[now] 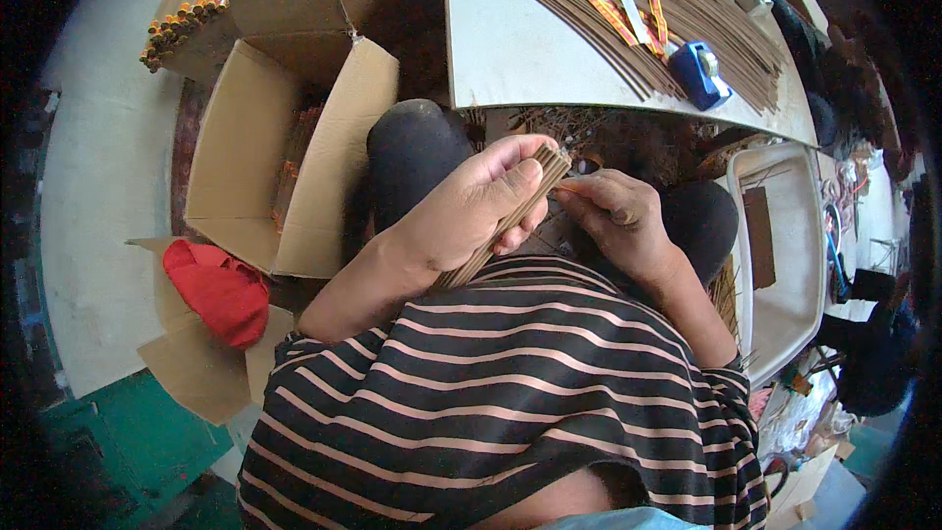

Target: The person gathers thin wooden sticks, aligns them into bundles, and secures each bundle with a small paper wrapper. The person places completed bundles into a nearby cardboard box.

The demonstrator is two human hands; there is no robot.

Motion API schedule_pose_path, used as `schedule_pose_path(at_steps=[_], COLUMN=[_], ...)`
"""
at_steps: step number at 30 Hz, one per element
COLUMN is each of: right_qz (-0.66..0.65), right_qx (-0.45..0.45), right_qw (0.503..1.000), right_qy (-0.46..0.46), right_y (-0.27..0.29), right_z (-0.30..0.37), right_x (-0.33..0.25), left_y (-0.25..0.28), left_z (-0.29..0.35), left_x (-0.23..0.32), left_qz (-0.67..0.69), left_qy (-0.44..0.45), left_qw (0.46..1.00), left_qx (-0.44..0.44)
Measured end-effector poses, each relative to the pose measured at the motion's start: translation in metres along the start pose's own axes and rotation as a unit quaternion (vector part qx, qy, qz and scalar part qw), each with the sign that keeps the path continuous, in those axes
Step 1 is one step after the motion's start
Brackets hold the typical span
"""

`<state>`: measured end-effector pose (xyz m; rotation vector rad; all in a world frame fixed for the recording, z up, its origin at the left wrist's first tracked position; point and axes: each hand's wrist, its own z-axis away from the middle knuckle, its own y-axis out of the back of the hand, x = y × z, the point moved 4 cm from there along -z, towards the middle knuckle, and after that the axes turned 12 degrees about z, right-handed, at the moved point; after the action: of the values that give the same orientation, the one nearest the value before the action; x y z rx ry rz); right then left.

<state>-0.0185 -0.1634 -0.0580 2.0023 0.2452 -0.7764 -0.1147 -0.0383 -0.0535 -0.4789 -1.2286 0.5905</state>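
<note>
My left hand (pixel 481 201) is wrapped round a bundle of brown incense sticks (pixel 552 167), held at a slant over my lap with its upper end level. The thumb lies along the bundle, whose lower end reaches my striped shirt. Close by the upper end, my right hand (pixel 623 216) is closed in a pinch. A tiny orange bit shows at its fingertips, too small to make out. On the white table (pixel 530 69) in front lie loose incense sticks (pixel 579 25), red and yellow paper strips (pixel 618 20) and a blue tape dispenser (pixel 699 76).
An open cardboard box (pixel 231 157) to my left holds bundles with red and yellow bands. A red cloth (pixel 216 294) lies on another carton (pixel 201 373). Banded bundles (pixel 186 25) are stacked at the far left. A white plastic tub (pixel 800 265) stands at my right.
</note>
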Motion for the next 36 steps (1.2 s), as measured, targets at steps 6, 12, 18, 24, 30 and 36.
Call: schedule_pose_path(at_steps=[6, 12, 18, 24, 30, 36], right_qz=[-0.153, -0.599, -0.441, -0.325, -0.261, -0.366], right_qx=[-0.048, -0.185, -0.158, -0.060, -0.032, -0.054], right_qw=[0.983, 0.698, 0.807, 0.910, 0.933, 0.876], right_qy=[-0.089, -0.347, -0.359, -0.249, -0.245, -0.309], right_y=[-0.002, -0.011, 0.018, 0.033, 0.027, 0.030], right_z=[0.010, 0.020, 0.027, 0.011, 0.005, 0.001], right_x=[-0.007, -0.003, -0.011, -0.036, -0.035, -0.034], left_y=[-0.007, -0.016, -0.020, -0.026, -0.025, -0.024], left_z=[0.007, 0.009, 0.012, 0.009, 0.008, 0.008], left_x=[-0.005, -0.007, -0.002, -0.005, -0.007, -0.004], left_qz=[-0.002, -0.018, -0.038, -0.055, -0.062, -0.046], left_qy=[0.042, 0.042, 0.023, 0.015, -0.007, 0.015], left_qw=[0.999, 0.999, 0.999, 0.998, 0.998, 0.999], left_qx=[0.003, -0.004, 0.019, 0.002, -0.012, 0.001])
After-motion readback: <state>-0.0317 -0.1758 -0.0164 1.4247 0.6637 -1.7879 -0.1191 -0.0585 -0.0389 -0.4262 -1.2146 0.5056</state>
